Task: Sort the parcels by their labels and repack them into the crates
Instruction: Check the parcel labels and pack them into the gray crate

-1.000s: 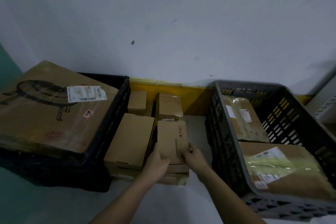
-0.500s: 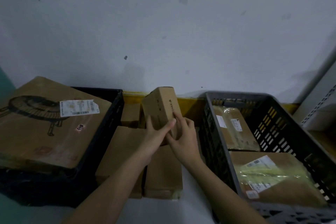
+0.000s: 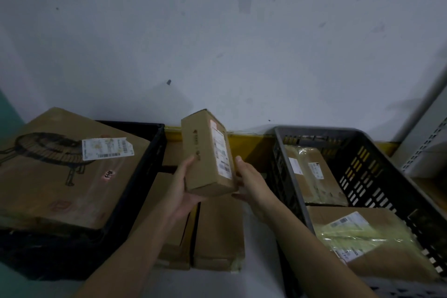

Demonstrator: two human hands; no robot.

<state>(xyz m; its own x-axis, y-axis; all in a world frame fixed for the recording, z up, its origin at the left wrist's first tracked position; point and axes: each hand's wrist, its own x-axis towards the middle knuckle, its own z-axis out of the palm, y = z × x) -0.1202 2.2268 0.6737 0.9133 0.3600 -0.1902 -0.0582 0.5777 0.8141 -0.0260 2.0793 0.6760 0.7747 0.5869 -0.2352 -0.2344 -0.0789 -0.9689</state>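
Now the left hand [image 3: 183,191] cups and the right hand [image 3: 251,182] steadies the small oblong brown cardboard parcel [image 3: 206,152], raised between the black crate [image 3: 154,143] and grey crate [image 3: 290,176], seemingly light and stiff, best gripped by its long sides.

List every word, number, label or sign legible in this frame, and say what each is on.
None can be read as text.
Held box: white label with barcodes, print too blurred; dark marks on its side face unreadable.
Big carton: white barcode label, too small; small round sticker, characters blurred; faint red stamp, unreadable.
Back parcel and front parcel in grey crate: white labels, too small.
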